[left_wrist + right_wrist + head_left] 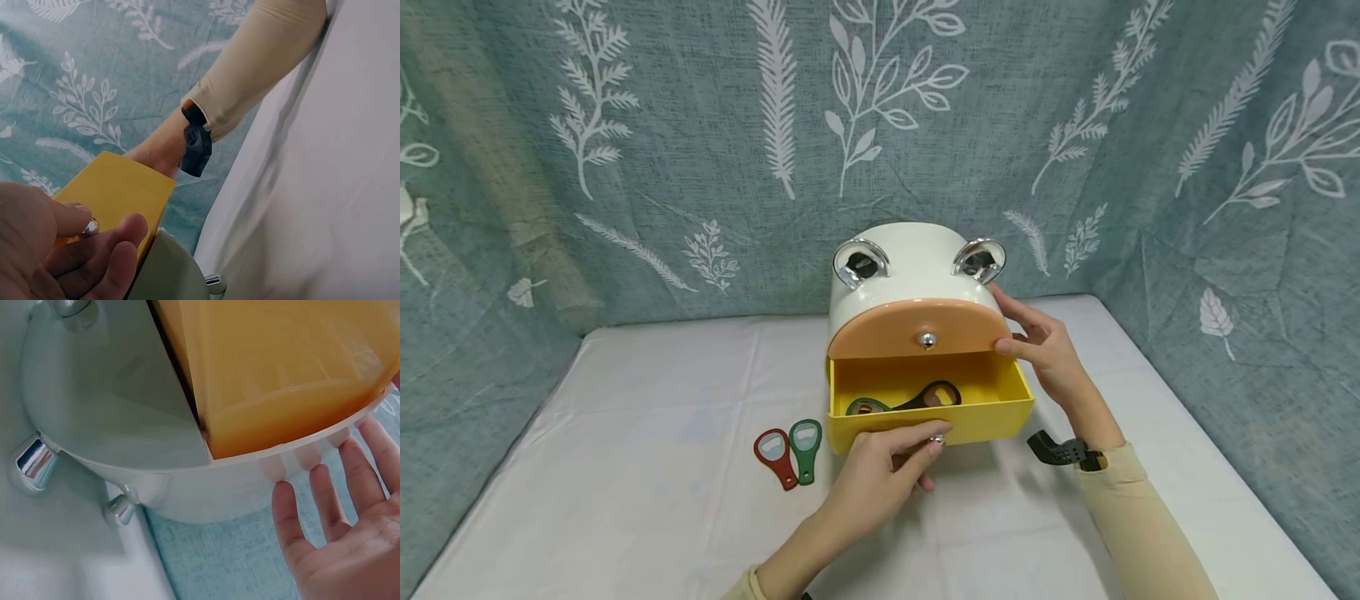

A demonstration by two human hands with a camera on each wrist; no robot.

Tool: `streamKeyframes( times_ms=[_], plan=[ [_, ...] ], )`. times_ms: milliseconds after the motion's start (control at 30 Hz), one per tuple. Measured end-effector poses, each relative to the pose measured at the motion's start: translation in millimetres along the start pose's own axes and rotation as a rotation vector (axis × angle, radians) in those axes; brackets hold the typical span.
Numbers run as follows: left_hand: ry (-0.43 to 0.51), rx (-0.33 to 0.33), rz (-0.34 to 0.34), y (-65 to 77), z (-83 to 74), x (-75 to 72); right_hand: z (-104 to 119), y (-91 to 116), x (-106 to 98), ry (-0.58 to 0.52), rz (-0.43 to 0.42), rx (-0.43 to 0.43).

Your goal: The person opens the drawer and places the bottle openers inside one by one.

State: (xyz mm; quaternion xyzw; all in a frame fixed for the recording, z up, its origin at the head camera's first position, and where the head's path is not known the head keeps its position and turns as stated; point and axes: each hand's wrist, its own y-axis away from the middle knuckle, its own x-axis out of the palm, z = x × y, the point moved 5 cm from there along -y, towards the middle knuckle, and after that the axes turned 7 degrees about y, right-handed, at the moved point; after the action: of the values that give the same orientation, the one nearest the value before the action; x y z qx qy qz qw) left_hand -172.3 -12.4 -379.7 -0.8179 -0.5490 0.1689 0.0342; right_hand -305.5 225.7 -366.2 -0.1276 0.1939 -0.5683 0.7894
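Note:
A white animal-shaped drawer box [910,265] has silver-ringed eyes and an orange upper drawer [880,329] pushed in. Its yellow lower drawer [981,419] is pulled out. Inside lie a black bottle opener [917,402] and a green one [855,405], partly hidden by the drawer's front. My left hand [876,471] pinches the silver knob [92,227] of the yellow drawer between thumb and fingers. My right hand [1051,354] braces the box's right side, thumb at the orange front's edge. In the right wrist view its spread fingertips [284,494] touch the white wall.
On the white-covered table [647,433], left of the box, a red bottle opener [775,457] and a green bottle opener [806,450] lie side by side. A teal leaf-patterned curtain [700,150] hangs behind and along both sides. A black strap mount [1060,450] sits on the right wrist.

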Motion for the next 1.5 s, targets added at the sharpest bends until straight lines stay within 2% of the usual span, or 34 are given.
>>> streamKeyframes(
  times_ms=[267,833,1267,1500],
  plan=[
    [0.008,-0.018,-0.004,1.7,-0.5,-0.5,1.7,-0.1,1.0,-0.008,0.004,0.003],
    [0.013,-0.015,-0.004,2.6,-2.0,-3.3,3.9,-1.6,1.8,0.001,0.017,0.000],
    [0.039,-0.031,0.022,2.0,2.5,-5.0,14.1,0.2,-0.2,0.105,0.041,0.121],
    [0.036,-0.014,0.038,-1.3,3.7,-4.7,15.7,1.2,-2.7,0.129,0.042,0.140]
  ],
)
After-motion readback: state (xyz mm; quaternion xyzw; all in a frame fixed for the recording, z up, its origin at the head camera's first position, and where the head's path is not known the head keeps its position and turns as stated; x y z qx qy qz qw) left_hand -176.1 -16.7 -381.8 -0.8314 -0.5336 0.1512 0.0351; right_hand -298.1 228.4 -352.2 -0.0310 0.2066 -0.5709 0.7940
